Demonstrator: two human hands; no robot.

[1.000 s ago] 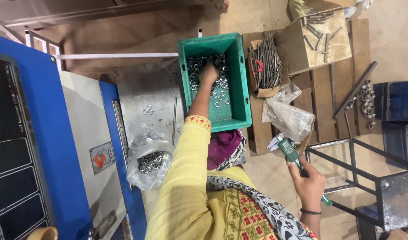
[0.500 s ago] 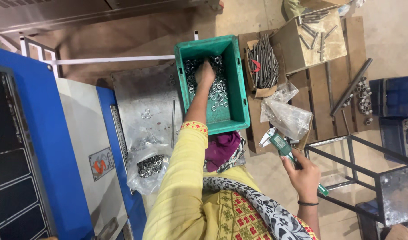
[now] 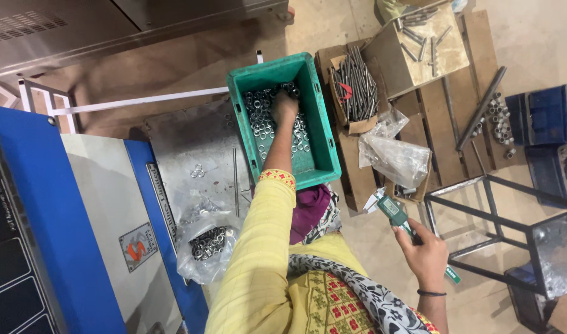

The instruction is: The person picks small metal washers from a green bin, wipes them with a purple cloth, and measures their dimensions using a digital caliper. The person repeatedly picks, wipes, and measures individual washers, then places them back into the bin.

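the small shiny metal rings [image 3: 265, 120] are lying heaped in the green plastic crate [image 3: 324, 139], and the left hand [image 3: 284, 106] is reaching into them, fingers curled down among them; whether it is gripping any i cannot tell. the right hand [image 3: 427, 252] is clamping its fingers around a green digital caliper [image 3: 396, 213] beside the crate, near a crumpled clear plastic bag [image 3: 395, 158] and a cardboard box of long metal rods [image 3: 353, 86].

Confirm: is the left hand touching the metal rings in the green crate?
Touching. The head view shows the left hand reaching into the green crate, fingers buried in the metal rings with no gap visible.
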